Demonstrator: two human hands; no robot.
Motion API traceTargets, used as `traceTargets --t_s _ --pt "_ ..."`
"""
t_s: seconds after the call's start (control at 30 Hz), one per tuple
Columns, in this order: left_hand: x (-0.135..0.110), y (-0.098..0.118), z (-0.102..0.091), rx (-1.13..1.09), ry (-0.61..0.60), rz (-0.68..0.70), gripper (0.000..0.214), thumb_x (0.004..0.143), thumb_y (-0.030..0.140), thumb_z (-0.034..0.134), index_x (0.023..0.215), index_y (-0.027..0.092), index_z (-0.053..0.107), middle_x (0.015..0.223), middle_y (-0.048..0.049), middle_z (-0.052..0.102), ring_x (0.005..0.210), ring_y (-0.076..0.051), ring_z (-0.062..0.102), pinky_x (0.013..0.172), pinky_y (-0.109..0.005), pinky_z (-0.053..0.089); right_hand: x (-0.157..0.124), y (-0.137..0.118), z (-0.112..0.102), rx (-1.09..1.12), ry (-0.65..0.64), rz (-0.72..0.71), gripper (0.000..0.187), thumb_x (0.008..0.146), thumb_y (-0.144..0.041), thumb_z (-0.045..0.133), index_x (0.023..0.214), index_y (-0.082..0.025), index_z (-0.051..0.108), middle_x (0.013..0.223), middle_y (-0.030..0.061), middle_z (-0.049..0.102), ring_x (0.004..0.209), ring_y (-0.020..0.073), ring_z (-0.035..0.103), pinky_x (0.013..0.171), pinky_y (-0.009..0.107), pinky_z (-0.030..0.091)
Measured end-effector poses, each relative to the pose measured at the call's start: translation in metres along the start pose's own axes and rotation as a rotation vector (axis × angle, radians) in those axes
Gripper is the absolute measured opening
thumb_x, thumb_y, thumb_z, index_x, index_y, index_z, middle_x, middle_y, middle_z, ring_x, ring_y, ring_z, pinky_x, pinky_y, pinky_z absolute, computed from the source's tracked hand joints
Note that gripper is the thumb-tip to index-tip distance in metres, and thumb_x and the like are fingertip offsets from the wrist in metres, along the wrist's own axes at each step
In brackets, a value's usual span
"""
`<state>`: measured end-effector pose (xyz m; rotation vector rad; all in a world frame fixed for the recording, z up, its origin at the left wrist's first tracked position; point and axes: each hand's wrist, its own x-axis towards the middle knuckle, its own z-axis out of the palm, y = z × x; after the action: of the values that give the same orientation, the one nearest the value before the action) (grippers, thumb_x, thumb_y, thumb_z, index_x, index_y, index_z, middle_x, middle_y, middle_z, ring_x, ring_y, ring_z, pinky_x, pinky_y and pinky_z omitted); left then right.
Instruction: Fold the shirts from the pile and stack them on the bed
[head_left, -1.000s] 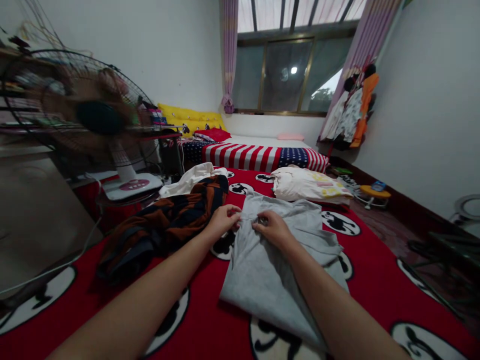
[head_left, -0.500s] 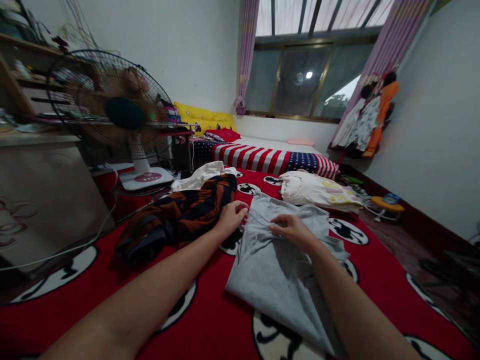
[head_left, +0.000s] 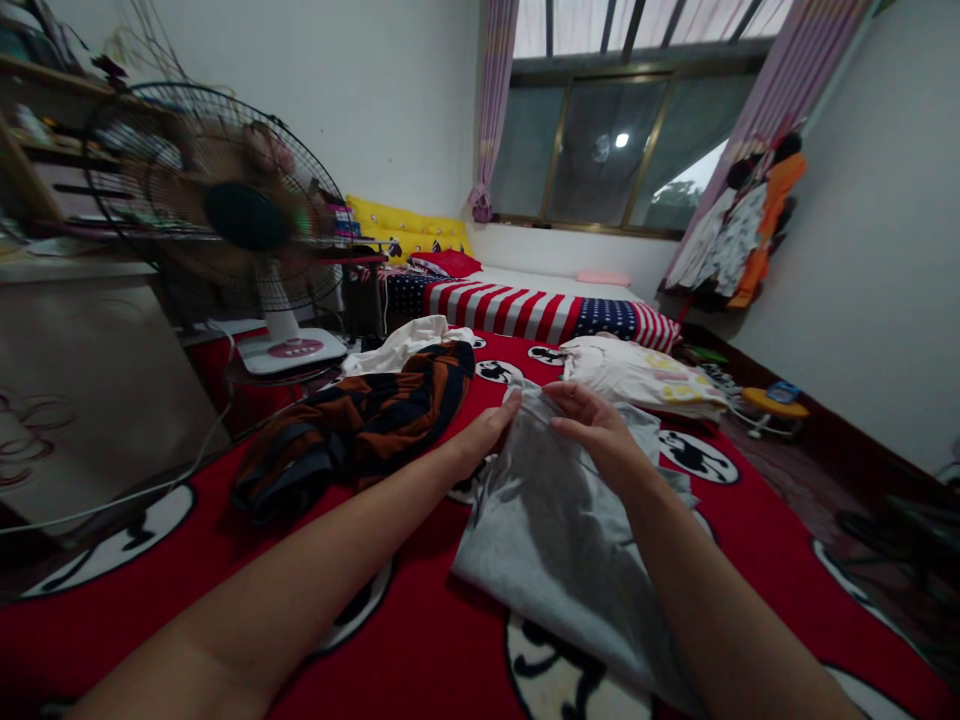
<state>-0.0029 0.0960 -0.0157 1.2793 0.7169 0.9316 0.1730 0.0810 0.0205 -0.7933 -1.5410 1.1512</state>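
In the head view, a gray garment (head_left: pixel 540 540) lies on a red blanket (head_left: pixel 772 540) patterned with white ovals, its far edge raised between the person's two hands. The left hand (head_left: pixel 491 432) pinches the garment's far left corner, thumb along the edge. The right hand (head_left: pixel 600 425) is at the far edge just beside it, thumb and fingers a little apart; whether cloth is caught between them I cannot tell. Left of the gray garment lies a crumpled brown-and-dark striped garment (head_left: pixel 397 410), with a white cloth (head_left: pixel 397 345) just behind it. Beyond the right hand rests a pale folded pile (head_left: pixel 637 375). A fan (head_left: pixel 247 215) stands at the left; a bed (head_left: pixel 502 310) with a stars-and-stripes cover is farther back.
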Motion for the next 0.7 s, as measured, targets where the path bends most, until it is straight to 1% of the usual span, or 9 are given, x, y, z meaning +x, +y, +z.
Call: traceTargets --t_s 0.1,0.2,0.27,0.33,0.43,0.5,0.57,0.63,0.7 --pt "-0.006 0.004 0.006 -0.077 -0.113 0.007 0.066 0.078 0.071 0.055 0.103 0.012 0.069 0.096 -0.0122 0.072 0.088 -0.023 0.068 0.084 -0.033 0.049 -0.001 -0.001 0.002 -0.003 -0.036 -0.013 0.043 0.062 -0.019 0.073 0.104 -0.023 0.063 0.102 0.0046 0.070 0.094 0.0203 0.064 0.077 0.030 0.050" --pt "-0.012 0.005 0.007 -0.064 -0.190 -0.009 0.047 0.072 0.046 0.076 0.105 0.013 0.067 0.097 -0.0106 0.072 0.089 -0.022 0.068 0.084 -0.031 0.049 0.000 0.001 0.002 -0.043 -0.021 -0.066 0.045 0.063 -0.017 0.070 0.107 -0.024 0.062 0.104 0.0048 0.069 0.097 0.0209 0.064 0.079 0.031 0.050" --pt "-0.013 0.004 0.006 -0.069 -0.189 -0.053 0.044 0.063 0.026 0.082 0.101 0.012 0.066 0.091 -0.0094 0.073 0.084 -0.021 0.068 0.079 -0.030 0.050 0.001 0.006 0.001 -0.102 0.024 -0.128 0.042 0.065 -0.018 0.068 0.106 -0.024 0.062 0.108 0.0058 0.068 0.103 0.0218 0.062 0.084 0.033 0.049" --pt "-0.011 0.001 0.004 -0.110 -0.148 -0.107 0.041 0.057 0.014 0.079 0.095 0.011 0.066 0.082 -0.0079 0.072 0.075 -0.019 0.068 0.073 -0.029 0.051 0.003 0.011 -0.002 -0.219 0.100 -0.178 0.041 0.067 -0.021 0.068 0.107 -0.023 0.062 0.116 0.0073 0.065 0.111 0.0232 0.059 0.088 0.035 0.049" --pt "-0.008 -0.001 0.002 -0.173 -0.083 -0.135 0.041 0.055 0.009 0.069 0.096 0.011 0.064 0.078 -0.0068 0.071 0.069 -0.018 0.067 0.069 -0.028 0.050 0.004 0.015 -0.008 -0.413 0.155 -0.107 0.045 0.067 -0.031 0.073 0.110 -0.023 0.063 0.123 0.0089 0.062 0.110 0.0264 0.059 0.084 0.038 0.050" --pt "-0.007 -0.001 0.002 -0.191 -0.075 -0.120 0.045 0.055 0.009 0.066 0.100 0.011 0.063 0.080 -0.0067 0.071 0.069 -0.017 0.066 0.069 -0.027 0.050 0.003 0.015 -0.012 -0.427 0.051 0.017 0.044 0.065 -0.039 0.076 0.104 -0.020 0.067 0.110 0.0085 0.068 0.095 0.0260 0.064 0.075 0.036 0.051" --pt "-0.007 0.001 0.004 -0.162 -0.096 -0.095 0.047 0.057 0.011 0.067 0.105 0.011 0.062 0.083 -0.0068 0.071 0.072 -0.018 0.066 0.071 -0.028 0.050 0.001 0.013 -0.015 -0.356 -0.049 0.115 0.038 0.065 -0.043 0.075 0.093 -0.018 0.069 0.088 0.0053 0.071 0.077 0.0226 0.065 0.066 0.032 0.050" --pt "-0.009 0.005 0.007 -0.043 -0.121 -0.032 0.050 0.060 0.014 0.071 0.109 0.012 0.062 0.091 -0.0076 0.071 0.081 -0.019 0.067 0.076 -0.028 0.049 0.000 0.010 -0.015 -0.287 -0.043 0.141 0.033 0.063 -0.040 0.077 0.084 -0.017 0.069 0.076 0.0021 0.070 0.068 0.0195 0.064 0.062 0.029 0.049" --pt "-0.011 0.011 0.010 0.147 -0.113 0.055 0.053 0.062 0.016 0.075 0.113 0.012 0.061 0.101 -0.0085 0.070 0.092 -0.021 0.066 0.081 -0.029 0.049 0.000 0.005 -0.014 -0.248 0.015 0.117 0.030 0.059 -0.037 0.078 0.080 -0.017 0.069 0.075 0.0010 0.070 0.068 0.0182 0.063 0.063 0.028 0.048"
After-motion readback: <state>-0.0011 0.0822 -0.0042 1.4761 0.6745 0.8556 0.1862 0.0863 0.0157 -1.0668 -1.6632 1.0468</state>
